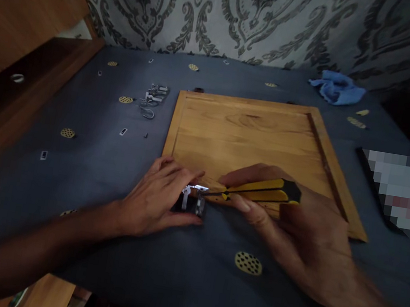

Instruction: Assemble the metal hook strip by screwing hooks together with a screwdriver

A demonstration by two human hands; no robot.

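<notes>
Seemingly mid-screwing at the panel's [238, 138] near edge, my right hand [313, 233] gripped the screwdriver [261, 189], left hand [156, 187] the hinge [200, 205], needing steady pressure.

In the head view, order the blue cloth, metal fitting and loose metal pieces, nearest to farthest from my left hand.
1. Metal fitting: at the left hand, between thumb and fingers.
2. Loose metal pieces: left of the wooden panel.
3. Blue cloth: far right.

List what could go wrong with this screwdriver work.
The screwdriver could slip at the metal hinge and jab the left hand, which sits close to its tip. The hinge might shift at the edge of the wooden panel if that hold loosens. The loose metal parts beyond the left hand could scatter if knocked.
</notes>
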